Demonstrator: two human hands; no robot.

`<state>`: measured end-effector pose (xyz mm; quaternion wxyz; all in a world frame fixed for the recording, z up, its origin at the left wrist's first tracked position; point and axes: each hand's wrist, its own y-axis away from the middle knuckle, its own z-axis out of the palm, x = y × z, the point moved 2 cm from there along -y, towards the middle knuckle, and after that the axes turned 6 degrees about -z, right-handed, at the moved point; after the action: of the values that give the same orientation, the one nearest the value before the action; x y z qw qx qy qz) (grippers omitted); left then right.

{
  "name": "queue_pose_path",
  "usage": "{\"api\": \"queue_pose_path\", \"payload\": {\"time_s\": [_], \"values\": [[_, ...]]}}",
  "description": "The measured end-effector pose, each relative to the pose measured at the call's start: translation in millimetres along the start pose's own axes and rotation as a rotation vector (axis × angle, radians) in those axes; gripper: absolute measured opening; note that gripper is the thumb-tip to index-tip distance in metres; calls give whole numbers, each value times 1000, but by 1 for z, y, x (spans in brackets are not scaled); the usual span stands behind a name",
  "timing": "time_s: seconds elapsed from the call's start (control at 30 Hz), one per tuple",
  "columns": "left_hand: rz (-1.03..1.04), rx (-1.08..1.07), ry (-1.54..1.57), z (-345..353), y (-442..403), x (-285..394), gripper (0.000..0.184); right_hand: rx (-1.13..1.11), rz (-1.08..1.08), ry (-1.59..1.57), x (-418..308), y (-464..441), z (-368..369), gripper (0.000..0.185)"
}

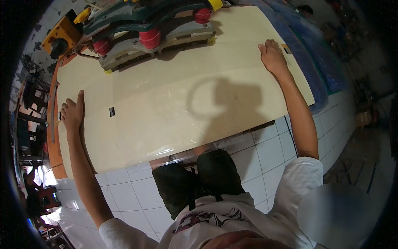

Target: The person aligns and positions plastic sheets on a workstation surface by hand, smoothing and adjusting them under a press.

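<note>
A broad cream-coloured sheet lies over the work table, its near edge hanging above my knees. At the left end of the sheet, my left hand rests flat with its thumb apart from the other fingers. My right hand lies palm down near the far right edge of the sheet, thumb out to the side. Neither hand grips anything. A small dark rectangle shows on the sheet to the right of my left hand, and another dark rectangle is just beside my right hand.
A heavy machine head with red cylindrical parts stands over the far part of the sheet. Left of it is a yellow control box with a black knob. Blue plastic sheeting covers the right side. White floor tiles show below.
</note>
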<state>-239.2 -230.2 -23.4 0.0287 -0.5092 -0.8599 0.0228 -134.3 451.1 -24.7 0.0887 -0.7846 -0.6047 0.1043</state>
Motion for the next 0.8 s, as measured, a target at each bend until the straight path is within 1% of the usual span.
{"api": "queue_pose_path", "payload": {"time_s": [0.13,0.2,0.4,0.47,0.57,0.8], "values": [[0,-5,2,-1,3,1,104,17,18,-44,-4,5,-3,79],[2,-12,-6,-2,2,2,104,-24,47,-39,-7,7,-7,83],[18,13,21,-1,8,5,104,-19,30,-21,-3,5,-7,88],[36,57,55,0,8,5,103,-19,29,-27,-2,6,-9,87],[30,32,13,-1,6,6,104,-13,37,-29,-3,6,-9,87],[30,42,36,-1,8,6,104,-8,45,-25,-1,5,-7,85]]}}
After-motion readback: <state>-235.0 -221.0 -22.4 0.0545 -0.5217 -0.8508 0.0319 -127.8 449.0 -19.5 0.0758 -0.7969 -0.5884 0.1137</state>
